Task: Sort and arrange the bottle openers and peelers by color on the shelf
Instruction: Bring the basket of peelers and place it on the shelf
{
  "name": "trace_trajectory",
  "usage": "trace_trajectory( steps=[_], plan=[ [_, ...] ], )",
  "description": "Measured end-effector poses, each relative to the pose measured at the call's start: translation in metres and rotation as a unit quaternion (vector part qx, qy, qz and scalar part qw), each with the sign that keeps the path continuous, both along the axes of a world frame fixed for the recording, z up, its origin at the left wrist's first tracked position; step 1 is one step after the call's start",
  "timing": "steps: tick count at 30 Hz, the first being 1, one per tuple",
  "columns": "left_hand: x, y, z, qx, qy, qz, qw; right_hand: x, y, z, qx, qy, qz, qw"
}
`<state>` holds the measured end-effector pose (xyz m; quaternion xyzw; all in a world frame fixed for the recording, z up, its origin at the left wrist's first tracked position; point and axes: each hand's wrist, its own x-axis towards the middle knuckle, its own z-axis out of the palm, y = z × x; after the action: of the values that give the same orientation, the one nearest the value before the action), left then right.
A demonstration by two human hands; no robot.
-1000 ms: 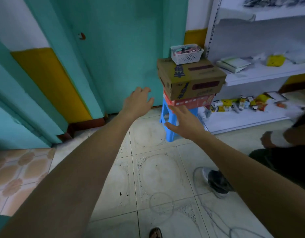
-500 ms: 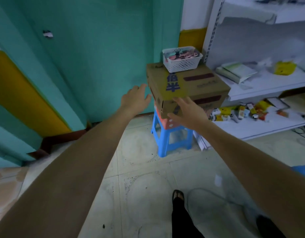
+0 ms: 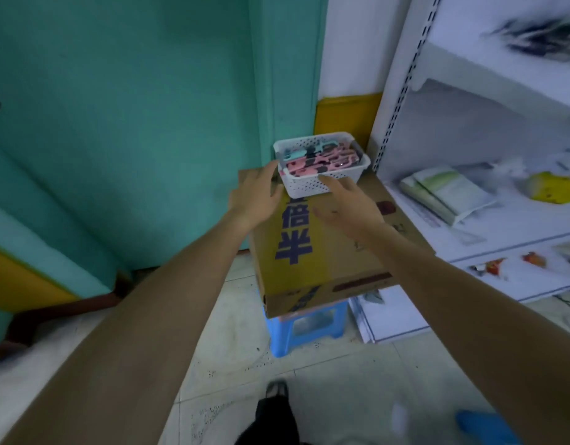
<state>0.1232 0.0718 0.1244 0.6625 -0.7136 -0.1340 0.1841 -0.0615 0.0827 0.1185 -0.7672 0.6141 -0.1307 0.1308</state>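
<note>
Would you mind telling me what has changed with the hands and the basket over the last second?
Both hands moved forward to the white basket: the left hand now lies at its left end, the right hand has fingertips at its front wall. Neither grips it yet. The basket stays on the cardboard box, the box on the blue stool.

Cardboard box (image 3: 325,252): two large dark-blue Chinese characters (image 3: 295,229) are printed across the top face, seen rotated; the nearer resembles 米, the farther cannot be made out. Front face: further blue characters, cut off, and a maroon strip (image 3: 362,282) with blurred print. Packets (image 3: 447,191) on the shelf (image 3: 514,226): lettering unreadable
</note>
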Motion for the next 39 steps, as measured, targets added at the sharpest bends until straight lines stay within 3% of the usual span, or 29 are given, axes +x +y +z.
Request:
trace_trajectory(
  steps=[8,17,29,34,39],
  plan=[
    [-0.011,-0.142,-0.054,0.100,0.009,-0.005,0.995,-0.037,-0.134,-0.027,0.019,0.003,-0.066,0.998],
    [-0.017,-0.215,-0.092,0.159,0.055,0.042,0.985,-0.085,-0.242,-0.063,0.078,-0.020,-0.115,0.990],
    [-0.050,-0.235,-0.124,0.105,0.275,0.186,0.937,-0.112,-0.329,-0.113,0.197,-0.137,-0.036,0.970],
    [-0.065,-0.225,-0.123,0.044,0.325,0.240,0.914,-0.103,-0.314,-0.094,0.158,-0.208,-0.007,0.965],
    [-0.041,-0.182,-0.116,-0.006,0.296,0.332,0.896,-0.071,-0.290,-0.071,0.111,-0.207,0.054,0.971]
  ],
)
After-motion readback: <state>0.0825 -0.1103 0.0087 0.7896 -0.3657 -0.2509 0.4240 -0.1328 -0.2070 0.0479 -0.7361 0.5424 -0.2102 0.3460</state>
